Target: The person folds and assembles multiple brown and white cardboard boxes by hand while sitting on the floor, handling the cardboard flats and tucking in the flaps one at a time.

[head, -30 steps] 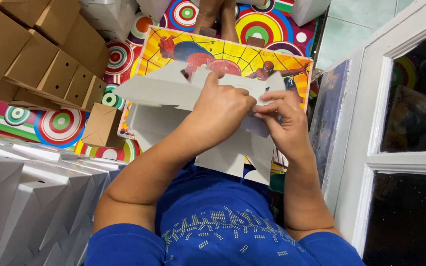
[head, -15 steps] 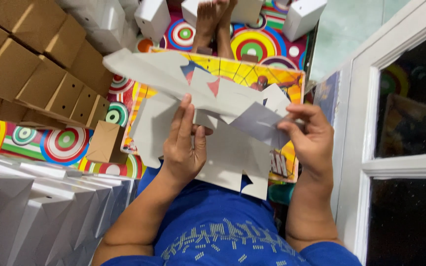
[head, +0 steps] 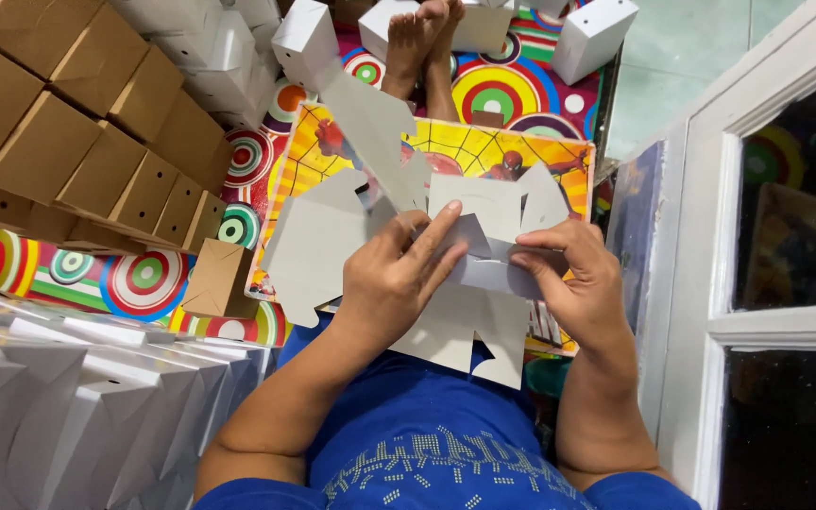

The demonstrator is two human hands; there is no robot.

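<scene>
A flat grey die-cut cardboard box blank lies across my lap, partly folded, with one long flap sticking up and away. My left hand presses on the middle of the blank, fingers spread over a folded panel. My right hand pinches a folded flap at the blank's right side. Under the blank lies a bright yellow and red printed board. My blue shirt fills the bottom of the view.
Folded brown boxes are stacked at the left, and one small brown box lies on the colourful ringed mat. White boxes crowd the lower left and the top. Bare feet rest beyond. A white door frame stands at right.
The blank has turned and its long flap now points up and away. My left hand slid right onto the middle fold, and my right hand dropped lower on the flap.
</scene>
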